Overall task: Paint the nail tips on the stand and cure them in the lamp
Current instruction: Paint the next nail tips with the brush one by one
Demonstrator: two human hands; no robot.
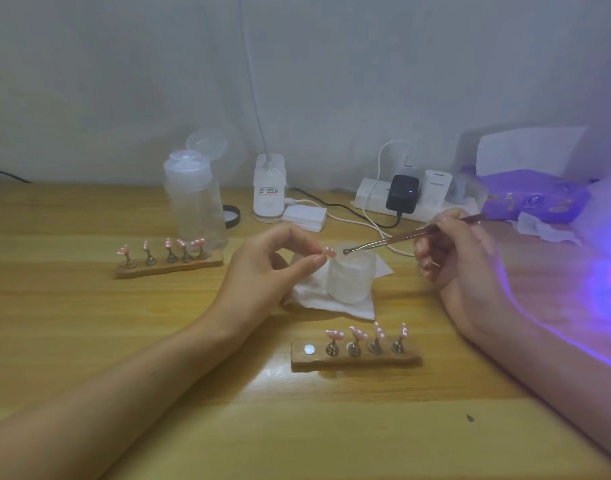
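- Wooden table point(89, 341), wide, bare in front.
- Violet glow at right edge point(605, 289), probably the curing lamp; body of it out of view, cannot tell more.
- Far stand point(169, 266) at left, well apart from the hands: five pink dotted tips on pegs.
- Near stand point(356, 356) just in front of the jar: four pink dotted tips, leftmost magnet spot point(309, 349) bare.
- Frosted jar point(350, 275) on white tissue point(335, 303), between the two hands.
- Left hand point(262, 268): thumb and forefinger pinched narrow on one nail tip point(330, 251), held just beside the jar rim.
- Right hand point(453, 247): fingers closed round dotting tool point(401, 236) in pen grip, ball end point(346, 251) over the jar mouth, just beside the held tip; touching or not, cannot tell.
- Step in hand, as judged: loading the tool or dotting the single tip taken off the near stand.
- Next move likely calls for: steady pinch, light touch of ball end on the tip, then tip back onto the bare magnet without smearing, stand into the lamp.
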